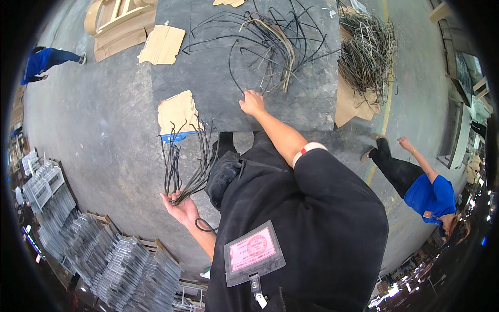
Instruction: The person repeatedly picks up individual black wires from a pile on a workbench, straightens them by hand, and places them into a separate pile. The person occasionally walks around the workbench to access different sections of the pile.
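My left hand (182,210), at the lower left beside the table, is closed around the bottom of a bundle of dark metal wires (198,179). The wires fan upward and their tips are bent into small hooks. My right hand (252,103) is over the near part of the dark table (213,93), fingers closed on one thin curved black wire (232,68). That wire arcs away from my fingers toward a loose tangle of black and brownish wires (285,49) on the table. Part of my right hand's grip is hidden by the hand itself.
Cardboard pieces (176,110) lie along the table's left side. A large wire heap (366,52) rests on cardboard to the right. One person in blue (429,195) is at the right, another (44,61) at far left. Stacked metal frames (109,255) stand lower left.
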Tool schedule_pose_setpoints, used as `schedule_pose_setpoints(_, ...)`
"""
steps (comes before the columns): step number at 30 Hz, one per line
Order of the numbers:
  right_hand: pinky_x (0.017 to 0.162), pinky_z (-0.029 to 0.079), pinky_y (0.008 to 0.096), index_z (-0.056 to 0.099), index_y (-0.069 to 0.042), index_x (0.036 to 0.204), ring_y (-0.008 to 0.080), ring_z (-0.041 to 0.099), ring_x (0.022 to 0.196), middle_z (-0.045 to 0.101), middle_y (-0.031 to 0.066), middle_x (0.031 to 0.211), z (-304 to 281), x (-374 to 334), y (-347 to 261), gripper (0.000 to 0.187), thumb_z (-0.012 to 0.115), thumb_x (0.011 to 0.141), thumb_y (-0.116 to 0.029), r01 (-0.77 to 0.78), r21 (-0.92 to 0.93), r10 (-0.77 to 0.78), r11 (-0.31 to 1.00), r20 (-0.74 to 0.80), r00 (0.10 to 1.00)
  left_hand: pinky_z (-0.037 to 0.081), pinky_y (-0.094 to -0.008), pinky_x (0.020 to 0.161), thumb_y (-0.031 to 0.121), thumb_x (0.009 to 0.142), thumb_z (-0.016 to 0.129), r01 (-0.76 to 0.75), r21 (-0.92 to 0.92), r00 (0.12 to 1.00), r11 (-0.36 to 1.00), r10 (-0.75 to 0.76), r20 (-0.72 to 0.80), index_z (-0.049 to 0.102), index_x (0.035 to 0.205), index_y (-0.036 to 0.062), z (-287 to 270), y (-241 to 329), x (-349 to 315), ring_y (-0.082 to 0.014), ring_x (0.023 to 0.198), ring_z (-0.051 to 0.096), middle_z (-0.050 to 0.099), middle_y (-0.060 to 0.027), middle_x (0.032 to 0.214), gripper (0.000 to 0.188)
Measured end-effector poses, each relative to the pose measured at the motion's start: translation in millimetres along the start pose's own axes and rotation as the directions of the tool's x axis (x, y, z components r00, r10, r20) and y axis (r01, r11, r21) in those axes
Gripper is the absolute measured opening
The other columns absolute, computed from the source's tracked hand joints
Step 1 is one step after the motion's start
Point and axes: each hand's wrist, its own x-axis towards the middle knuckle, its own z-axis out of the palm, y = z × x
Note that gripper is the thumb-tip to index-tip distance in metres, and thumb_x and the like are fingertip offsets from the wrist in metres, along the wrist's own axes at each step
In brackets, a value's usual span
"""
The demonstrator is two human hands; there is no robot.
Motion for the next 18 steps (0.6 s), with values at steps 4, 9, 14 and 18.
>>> schedule_pose_setpoints(4,0.071,0.053,0.0365,0.058,-0.009,0.102,0.0179,0.062,0.070,0.060,0.0050,0.084,-89.3,-24.4,-52.6,0.021,0.053,0.106,-0.029,-0.034,0.971,-0.207,0.235,0.085,0.975,0.044,-0.0358,0.084,0.032,0.099,0.068,0.002,0.003,0.997,1.000,-0.002,0.083,0.050,0.078,0.0127,-4.4,0.3,-2.2,-0.0186,0.077,0.051,0.047,-0.0004,0.070,0.034)
schedule_pose_setpoints(9,0.047,0.036,0.0277,0.056,-0.007,0.108,0.0095,0.037,0.054,0.036,-0.0052,0.067,-248.7,-79.2,-40.7,0.018,0.048,0.108,-0.023,-0.129,0.849,-0.361,-0.513,-0.077,0.929,0.044,-0.0370,0.085,0.031,0.099,0.069,0.017,-0.019,1.000,1.000,-0.017,0.006,0.051,0.079,0.0118,0.5,-1.5,1.3,-0.0189,0.078,0.051,0.049,-0.0010,0.072,0.032)
schedule_pose_setpoints(14,0.046,0.033,0.0261,0.057,-0.003,0.118,0.0081,0.039,0.055,0.041,-0.0044,0.067,-238.1,-91.5,3.4,0.027,0.045,0.109,-0.025,-0.016,0.967,0.162,0.255,-0.026,0.986,0.044,-0.0368,0.086,0.036,0.100,0.065,-0.037,0.034,0.996,0.999,0.034,0.080,0.056,0.088,0.0092,16.1,-5.6,-4.9,-0.0198,0.080,0.053,0.052,-0.0031,0.076,0.031)
schedule_pose_setpoints(18,0.044,0.027,0.0257,0.057,-0.002,0.119,0.0067,0.032,0.049,0.037,-0.0052,0.065,-184.5,-91.3,33.3,0.028,0.044,0.110,-0.026,-0.132,0.947,0.257,0.293,0.055,0.965,0.042,-0.0362,0.089,0.045,0.104,0.055,0.075,-0.134,0.943,0.988,-0.027,0.333,0.058,0.094,0.0059,23.6,-5.8,-13.5,-0.0218,0.086,0.052,0.053,-0.0054,0.078,0.041)
